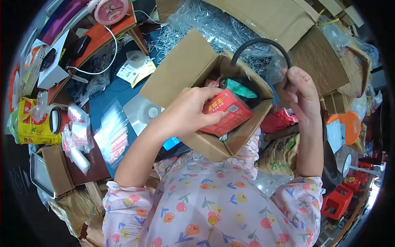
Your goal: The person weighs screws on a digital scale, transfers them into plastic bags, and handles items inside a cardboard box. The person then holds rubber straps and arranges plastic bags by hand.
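My left hand is closed around a small red box with yellow Chinese lettering and a barcode. That red box is tilted at the mouth of an open cardboard carton, which sits in front of my body. Between the fingers of my right hand is one end of a thick black flexible tube. It arches over the carton, and its other end drops toward the carton's far edge. Inside the carton lie a green piece and some dark items, partly hidden by the red box.
Loose nails lie on plastic film behind the carton. To the left are clear plastic bags, a yellow package and a wooden shelf with a pink clock. Red stools stand at the right.
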The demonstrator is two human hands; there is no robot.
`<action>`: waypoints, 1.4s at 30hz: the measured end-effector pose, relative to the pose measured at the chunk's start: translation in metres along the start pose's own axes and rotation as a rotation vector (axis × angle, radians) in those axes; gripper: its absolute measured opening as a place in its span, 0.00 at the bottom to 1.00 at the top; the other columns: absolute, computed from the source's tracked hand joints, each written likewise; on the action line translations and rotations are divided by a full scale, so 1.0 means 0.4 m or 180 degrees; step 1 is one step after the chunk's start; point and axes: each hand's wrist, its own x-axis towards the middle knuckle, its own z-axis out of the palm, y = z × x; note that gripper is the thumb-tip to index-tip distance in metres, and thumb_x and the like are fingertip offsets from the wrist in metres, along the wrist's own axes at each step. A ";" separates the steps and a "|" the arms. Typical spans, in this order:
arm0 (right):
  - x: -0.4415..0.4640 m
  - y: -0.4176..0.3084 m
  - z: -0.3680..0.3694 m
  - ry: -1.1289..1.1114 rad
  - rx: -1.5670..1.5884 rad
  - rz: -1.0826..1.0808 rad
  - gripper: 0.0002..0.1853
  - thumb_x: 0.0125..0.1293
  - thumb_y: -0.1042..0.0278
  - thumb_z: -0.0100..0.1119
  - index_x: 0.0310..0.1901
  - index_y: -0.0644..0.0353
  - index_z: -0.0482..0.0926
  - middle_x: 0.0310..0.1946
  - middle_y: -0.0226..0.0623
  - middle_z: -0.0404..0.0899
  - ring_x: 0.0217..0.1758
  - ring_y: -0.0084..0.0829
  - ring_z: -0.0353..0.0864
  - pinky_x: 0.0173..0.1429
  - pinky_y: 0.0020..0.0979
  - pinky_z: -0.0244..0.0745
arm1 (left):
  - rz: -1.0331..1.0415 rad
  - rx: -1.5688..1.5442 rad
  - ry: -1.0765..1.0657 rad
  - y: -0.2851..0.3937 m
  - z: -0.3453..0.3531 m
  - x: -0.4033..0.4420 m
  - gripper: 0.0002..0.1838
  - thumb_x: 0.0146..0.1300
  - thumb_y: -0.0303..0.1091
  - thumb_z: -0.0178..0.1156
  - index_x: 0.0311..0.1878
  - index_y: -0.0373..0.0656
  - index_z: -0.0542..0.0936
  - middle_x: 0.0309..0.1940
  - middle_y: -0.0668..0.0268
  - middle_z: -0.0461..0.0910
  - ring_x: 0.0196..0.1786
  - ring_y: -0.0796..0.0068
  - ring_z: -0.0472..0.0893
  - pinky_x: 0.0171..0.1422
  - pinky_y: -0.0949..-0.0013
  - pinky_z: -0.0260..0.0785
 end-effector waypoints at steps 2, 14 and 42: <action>-0.001 -0.001 0.012 0.0028 0.0035 0.0073 0.07 0.64 0.67 0.62 0.38 0.61 0.82 0.29 0.29 0.82 0.16 0.11 0.63 0.21 0.17 0.54 | 0.0661 0.0517 0.0568 0.008 -0.002 -0.008 0.23 0.60 0.31 0.65 0.56 0.29 0.74 0.44 0.61 0.82 0.45 0.79 0.80 0.52 0.71 0.73; 0.024 -0.017 0.116 -0.0460 -0.2539 -0.0764 0.12 0.57 0.64 0.70 0.38 0.63 0.82 0.25 0.27 0.76 0.29 0.18 0.75 0.33 0.21 0.68 | 0.1403 -0.0802 0.1617 0.064 -0.051 -0.029 0.05 0.57 0.26 0.67 0.33 0.33 0.82 0.36 0.66 0.77 0.34 0.83 0.76 0.38 0.78 0.70; -0.249 -0.138 0.015 0.0301 -0.4818 -0.0136 0.22 0.67 0.58 0.54 0.20 0.68 0.71 0.14 0.51 0.66 0.18 0.47 0.68 0.27 0.41 0.64 | 0.1284 -0.2693 0.2412 -0.123 -0.156 -0.264 0.04 0.65 0.30 0.56 0.38 0.40 0.74 0.43 0.62 0.77 0.45 0.72 0.72 0.54 0.67 0.65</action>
